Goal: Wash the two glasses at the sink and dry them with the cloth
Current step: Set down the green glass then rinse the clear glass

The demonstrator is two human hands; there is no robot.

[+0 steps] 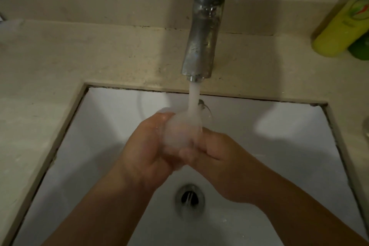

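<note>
Both left hand (145,146) and right hand (219,158) wrapped round clear wet drinking glass (182,130) under chrome tap (201,46), could easily slip, smash in white ceramic sink (279,166).

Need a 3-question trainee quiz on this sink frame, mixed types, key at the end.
1. True or false: the tap is running.
2. What do both hands hold? A) a cloth B) a glass C) a bottle
3. Fill in: the yellow-green bottle stands on the counter to the ____ of the tap.

Key:
1. True; water falls onto the glass.
2. B; left hand and right hand wrap it above the sink.
3. right
</note>
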